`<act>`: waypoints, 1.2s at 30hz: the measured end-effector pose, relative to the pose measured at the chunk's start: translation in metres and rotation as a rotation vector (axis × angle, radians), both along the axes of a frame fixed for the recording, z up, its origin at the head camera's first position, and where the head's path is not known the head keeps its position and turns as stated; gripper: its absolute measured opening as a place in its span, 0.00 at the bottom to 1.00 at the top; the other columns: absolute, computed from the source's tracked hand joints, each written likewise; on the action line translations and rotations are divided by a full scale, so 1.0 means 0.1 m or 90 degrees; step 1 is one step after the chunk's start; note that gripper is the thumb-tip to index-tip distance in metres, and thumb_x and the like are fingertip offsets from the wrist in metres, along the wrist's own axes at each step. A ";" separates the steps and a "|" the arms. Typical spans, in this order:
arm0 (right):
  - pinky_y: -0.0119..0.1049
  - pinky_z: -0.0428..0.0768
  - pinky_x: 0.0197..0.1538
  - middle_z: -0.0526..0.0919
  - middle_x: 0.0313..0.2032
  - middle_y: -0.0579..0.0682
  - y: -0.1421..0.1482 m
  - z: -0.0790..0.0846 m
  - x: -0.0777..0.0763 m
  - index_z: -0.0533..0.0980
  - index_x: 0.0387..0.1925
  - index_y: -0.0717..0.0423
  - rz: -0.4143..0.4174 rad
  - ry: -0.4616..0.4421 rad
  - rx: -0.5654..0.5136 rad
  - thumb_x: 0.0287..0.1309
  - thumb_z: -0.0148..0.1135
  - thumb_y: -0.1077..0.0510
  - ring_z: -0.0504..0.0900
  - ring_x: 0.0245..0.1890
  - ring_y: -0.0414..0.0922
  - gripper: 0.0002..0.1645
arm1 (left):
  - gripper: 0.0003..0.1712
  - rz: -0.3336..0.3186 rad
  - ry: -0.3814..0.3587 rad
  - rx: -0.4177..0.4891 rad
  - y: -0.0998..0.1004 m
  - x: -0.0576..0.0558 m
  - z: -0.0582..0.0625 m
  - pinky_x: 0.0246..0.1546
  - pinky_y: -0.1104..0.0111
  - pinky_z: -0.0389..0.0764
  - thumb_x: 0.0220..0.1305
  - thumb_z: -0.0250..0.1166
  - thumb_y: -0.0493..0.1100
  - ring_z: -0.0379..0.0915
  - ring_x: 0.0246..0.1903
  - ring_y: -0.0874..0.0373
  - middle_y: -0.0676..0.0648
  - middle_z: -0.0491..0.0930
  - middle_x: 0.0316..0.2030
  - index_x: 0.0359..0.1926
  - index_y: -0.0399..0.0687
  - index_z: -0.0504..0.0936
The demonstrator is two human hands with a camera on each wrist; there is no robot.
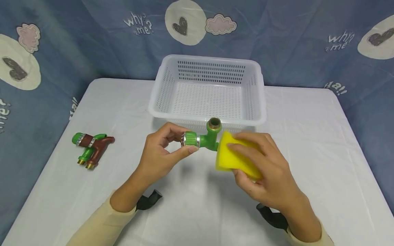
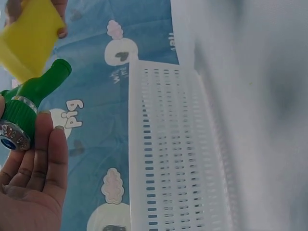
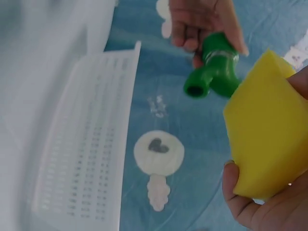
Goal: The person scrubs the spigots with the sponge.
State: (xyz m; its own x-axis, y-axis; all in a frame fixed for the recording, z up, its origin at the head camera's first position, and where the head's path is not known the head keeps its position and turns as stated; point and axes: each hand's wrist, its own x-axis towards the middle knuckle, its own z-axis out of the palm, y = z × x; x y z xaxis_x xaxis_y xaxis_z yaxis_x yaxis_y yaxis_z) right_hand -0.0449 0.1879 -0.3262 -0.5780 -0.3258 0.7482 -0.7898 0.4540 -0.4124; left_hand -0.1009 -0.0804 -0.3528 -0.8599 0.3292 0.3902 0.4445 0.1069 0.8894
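While two hands work above the middle of a white-covered desk (image 1: 314,143), a green water tap (image 1: 211,139) is held up off the surface between them. The person's left hand (image 1: 157,153), at nine o'clock from the tap's body, pinches its ribbed, chrome-trimmed handle between thumb and fingers. The right hand (image 1: 272,171), at four o'clock, grips a yellow sponge (image 1: 237,157), thumb below and fingers over the top. One end of the tap meets the sponge's edge, while its brass-lined opening points toward twelve o'clock. Beyond it, at twelve o'clock, sits a white slotted plastic basket (image 1: 206,99). At nine o'clock, well apart from the hands, a brown tap (image 1: 101,148) and a second green tap (image 1: 88,154) lie overlapping; which handle belongs to which is hard to tell.

The step in hand looks like wiping the tap with the sponge, probably just at its spout end. The next move seems to call for a steady left pinch, light sponge pressure along the body, and some turning of the tap to reach its other sides.
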 end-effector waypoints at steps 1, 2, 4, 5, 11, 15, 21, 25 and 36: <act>0.32 0.73 0.57 0.81 0.53 0.65 -0.01 0.00 0.01 0.84 0.50 0.64 0.007 0.002 -0.005 0.66 0.58 0.53 0.77 0.49 0.59 0.21 | 0.21 0.000 -0.002 -0.001 0.00 0.00 0.00 0.45 0.65 0.84 0.55 0.79 0.28 0.80 0.35 0.54 0.50 0.86 0.37 0.48 0.40 0.82; 0.32 0.73 0.57 0.81 0.53 0.65 -0.02 0.00 0.01 0.84 0.50 0.64 0.011 0.004 -0.009 0.68 0.58 0.52 0.77 0.49 0.59 0.21 | 0.21 0.000 -0.005 -0.001 0.00 0.00 0.00 0.45 0.65 0.84 0.55 0.78 0.28 0.80 0.35 0.54 0.50 0.86 0.37 0.48 0.40 0.81; 0.32 0.74 0.57 0.81 0.53 0.65 -0.04 0.00 0.02 0.83 0.50 0.64 0.021 0.005 -0.013 0.70 0.58 0.50 0.77 0.49 0.59 0.22 | 0.21 -0.001 -0.010 0.001 0.01 0.00 -0.01 0.46 0.65 0.84 0.55 0.78 0.28 0.80 0.36 0.54 0.50 0.86 0.37 0.48 0.40 0.81; 0.32 0.73 0.58 0.81 0.53 0.65 -0.05 0.00 0.03 0.83 0.51 0.64 0.023 0.004 -0.012 0.71 0.59 0.49 0.77 0.49 0.58 0.22 | 0.21 -0.001 -0.012 0.002 0.01 0.00 -0.01 0.46 0.65 0.84 0.55 0.78 0.28 0.80 0.36 0.54 0.50 0.86 0.37 0.49 0.40 0.81; 0.32 0.74 0.58 0.81 0.54 0.64 -0.05 -0.02 0.01 0.83 0.51 0.64 0.010 0.007 0.002 0.72 0.58 0.49 0.77 0.49 0.58 0.22 | 0.21 -0.024 -0.026 0.007 0.01 0.00 -0.04 0.44 0.67 0.84 0.57 0.76 0.26 0.81 0.36 0.53 0.49 0.87 0.38 0.50 0.38 0.81; 0.33 0.72 0.59 0.81 0.55 0.65 0.01 -0.01 -0.02 0.83 0.51 0.65 -0.030 0.003 0.011 0.71 0.58 0.50 0.78 0.50 0.60 0.23 | 0.21 -0.049 -0.031 0.009 0.01 -0.01 -0.04 0.44 0.67 0.84 0.58 0.75 0.26 0.81 0.37 0.53 0.49 0.87 0.38 0.51 0.39 0.80; 0.35 0.72 0.60 0.80 0.56 0.65 0.01 0.00 -0.01 0.83 0.52 0.65 -0.039 0.007 -0.003 0.71 0.59 0.49 0.77 0.52 0.62 0.23 | 0.22 -0.071 -0.046 0.016 0.02 -0.01 -0.02 0.44 0.66 0.84 0.58 0.75 0.25 0.81 0.39 0.52 0.48 0.86 0.42 0.52 0.38 0.79; 0.37 0.72 0.61 0.79 0.58 0.64 -0.05 -0.04 -0.01 0.82 0.53 0.63 -0.016 -0.004 0.032 0.72 0.56 0.50 0.76 0.53 0.61 0.22 | 0.24 -0.077 -0.062 0.031 0.00 0.00 0.01 0.46 0.66 0.85 0.58 0.74 0.24 0.81 0.42 0.50 0.45 0.85 0.46 0.54 0.36 0.78; 0.53 0.74 0.55 0.81 0.57 0.59 -0.07 -0.10 0.02 0.83 0.52 0.59 -0.030 0.017 0.154 0.66 0.55 0.55 0.76 0.54 0.61 0.19 | 0.26 -0.074 -0.036 0.064 -0.03 -0.01 0.04 0.49 0.66 0.85 0.59 0.72 0.22 0.80 0.43 0.50 0.41 0.82 0.49 0.58 0.31 0.76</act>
State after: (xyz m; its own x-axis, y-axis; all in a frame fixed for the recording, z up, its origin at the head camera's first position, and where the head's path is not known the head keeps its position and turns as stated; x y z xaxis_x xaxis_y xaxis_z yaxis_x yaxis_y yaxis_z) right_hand -0.0433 0.1810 -0.3366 -0.5781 -0.4709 0.6664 -0.7746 0.5735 -0.2667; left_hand -0.1024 -0.0837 -0.3487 -0.8393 0.3901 0.3786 0.3980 -0.0333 0.9168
